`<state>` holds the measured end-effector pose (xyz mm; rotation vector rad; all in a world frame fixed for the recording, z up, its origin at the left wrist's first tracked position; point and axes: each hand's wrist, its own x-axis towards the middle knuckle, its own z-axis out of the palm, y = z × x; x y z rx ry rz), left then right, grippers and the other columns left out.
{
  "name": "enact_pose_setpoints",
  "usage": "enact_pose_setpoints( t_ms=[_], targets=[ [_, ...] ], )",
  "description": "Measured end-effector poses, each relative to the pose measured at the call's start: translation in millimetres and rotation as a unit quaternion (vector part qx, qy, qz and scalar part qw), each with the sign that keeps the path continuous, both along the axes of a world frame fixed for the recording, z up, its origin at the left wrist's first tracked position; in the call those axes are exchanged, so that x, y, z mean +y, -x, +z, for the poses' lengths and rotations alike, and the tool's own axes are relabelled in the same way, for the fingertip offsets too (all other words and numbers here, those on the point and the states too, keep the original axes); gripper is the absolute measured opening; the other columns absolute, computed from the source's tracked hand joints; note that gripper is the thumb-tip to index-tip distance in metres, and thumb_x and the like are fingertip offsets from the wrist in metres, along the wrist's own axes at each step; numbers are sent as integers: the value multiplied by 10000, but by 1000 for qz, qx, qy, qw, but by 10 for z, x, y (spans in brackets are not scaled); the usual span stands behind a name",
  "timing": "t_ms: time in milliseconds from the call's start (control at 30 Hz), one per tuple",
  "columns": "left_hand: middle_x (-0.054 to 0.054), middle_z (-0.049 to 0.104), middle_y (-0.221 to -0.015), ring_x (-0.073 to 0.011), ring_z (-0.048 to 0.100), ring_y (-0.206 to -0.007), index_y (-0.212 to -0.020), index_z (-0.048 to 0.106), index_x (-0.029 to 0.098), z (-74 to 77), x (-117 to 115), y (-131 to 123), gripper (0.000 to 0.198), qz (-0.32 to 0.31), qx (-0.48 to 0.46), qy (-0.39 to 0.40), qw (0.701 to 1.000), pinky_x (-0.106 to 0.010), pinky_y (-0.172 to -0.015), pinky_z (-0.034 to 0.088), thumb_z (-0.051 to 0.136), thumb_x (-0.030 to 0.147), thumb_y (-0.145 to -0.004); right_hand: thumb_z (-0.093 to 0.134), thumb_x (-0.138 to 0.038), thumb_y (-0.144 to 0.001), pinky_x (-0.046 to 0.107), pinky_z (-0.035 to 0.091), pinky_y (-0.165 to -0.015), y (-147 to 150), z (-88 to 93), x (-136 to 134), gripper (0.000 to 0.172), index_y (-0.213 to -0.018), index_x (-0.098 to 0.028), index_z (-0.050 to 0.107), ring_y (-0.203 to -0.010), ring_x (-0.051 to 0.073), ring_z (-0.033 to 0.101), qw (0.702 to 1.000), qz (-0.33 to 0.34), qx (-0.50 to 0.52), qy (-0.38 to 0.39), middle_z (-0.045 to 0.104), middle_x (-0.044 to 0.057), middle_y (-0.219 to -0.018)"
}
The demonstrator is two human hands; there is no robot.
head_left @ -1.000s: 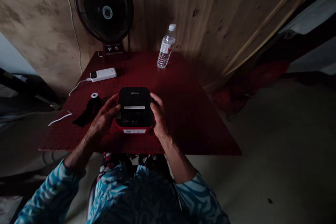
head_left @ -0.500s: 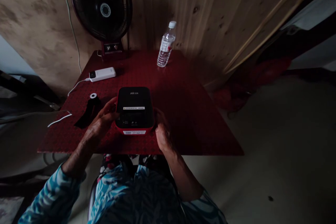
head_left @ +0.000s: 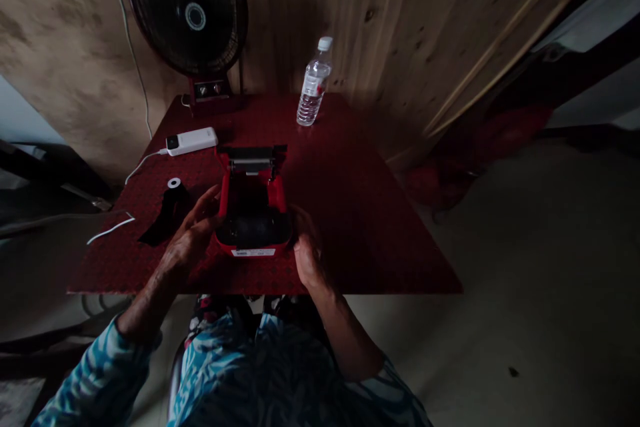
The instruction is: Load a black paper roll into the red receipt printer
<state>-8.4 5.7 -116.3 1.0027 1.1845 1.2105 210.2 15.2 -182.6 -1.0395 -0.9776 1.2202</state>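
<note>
A small red and black thermal printer (head_left: 254,230) stands near the front of the table, between my hands. Its lid (head_left: 253,159) is raised at the back, and the paper bay inside looks dark, its contents hard to make out. My left hand (head_left: 194,228) grips the printer's left side, fingers along the edge. On the opposite side my right hand (head_left: 309,250) holds the casing, its fingers partly hidden behind it. Left of my left hand lies a small roll with a white end and a dark strip (head_left: 163,219) unwound toward me.
A white power bank (head_left: 196,140) with a cable lies at the back left of the red table (head_left: 370,240). A fan (head_left: 193,20) stands behind it against the wooden wall. A water bottle (head_left: 313,90) stands at the back. A white cable end (head_left: 113,229) crosses the left edge.
The printer's lid has swung up and back, uncovering the inside. Both hands stay at the printer's sides. The view has shifted slightly.
</note>
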Motion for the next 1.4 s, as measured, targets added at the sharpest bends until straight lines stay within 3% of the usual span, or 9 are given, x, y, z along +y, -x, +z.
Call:
enact_pose_setpoints(
  t_ms=[233,433,533,633,833,1067,1167,1267,1400],
  targets=[
    [-64,636,-1412,-327,569,-1305,-1354,644,292,316,-24,29,564,21,201,-43,978,-405,-1083,464,712,459,-819,559,-635,-889,414,498,-1007,-10,19,8,498,-1221,-279,666,-1140,242,633,1000,8,11,4,727,32,-1186],
    [-51,775,-1108,-290,713,-991,-1068,774,280,624,433,-164,320,-148,461,-179,857,-423,-955,530,528,405,-906,541,-606,-914,399,498,-980,-29,143,-24,444,-1172,-276,688,-1113,239,643,1000,16,-22,13,729,28,-1195],
    [-64,790,-1032,-318,723,-955,-966,795,300,606,727,-278,258,-215,563,-158,782,-448,-929,520,566,281,-847,559,-581,-909,405,485,-1008,-37,197,-42,404,-1155,-287,686,-1132,237,643,999,7,-28,18,732,16,-1187],
    [-61,797,-919,-313,724,-913,-841,792,303,525,908,-302,208,-248,591,-152,753,-410,-895,524,627,211,-756,577,-586,-889,412,479,-1029,-49,247,-51,409,-1135,-280,692,-1155,245,636,999,1,-38,22,733,21,-1179],
    [-51,770,-843,-344,705,-916,-771,775,296,536,906,-287,177,-258,505,-123,814,-465,-939,483,736,165,-658,578,-594,-876,426,499,-1004,-55,288,-59,421,-1122,-274,699,-1130,253,645,999,4,-33,26,737,33,-1161],
    [-28,766,-931,-364,698,-1018,-1035,772,346,899,409,-294,298,-108,483,-166,853,-474,-968,483,727,252,-755,646,-543,-840,423,531,-971,-32,281,-19,371,-1094,-276,685,-1089,241,660,999,-32,33,1,739,31,-1132],
    [-29,768,-1020,-325,702,-1020,-1086,752,305,976,267,-318,308,-141,383,-194,892,-430,-934,525,725,387,-791,710,-482,-816,425,541,-992,-101,495,-35,397,-1167,-304,657,-1139,242,654,998,-19,58,-28,711,23,-1218],
    [-64,768,-1048,-313,703,-1002,-1049,746,252,929,200,-453,336,-197,265,-176,927,-434,-913,551,760,432,-766,737,-440,-818,429,559,-974,-196,778,-97,505,-1299,-357,607,-1164,249,652,993,95,33,-69,669,17,-1316],
    [-70,765,-1048,-299,714,-966,-1066,736,239,845,90,-690,345,-230,197,-149,941,-428,-879,563,731,463,-803,789,-391,-762,432,550,-965,-259,942,-145,412,-1159,-350,686,-1091,243,669,985,127,-8,-118,705,-2,-1199]
  ],
)
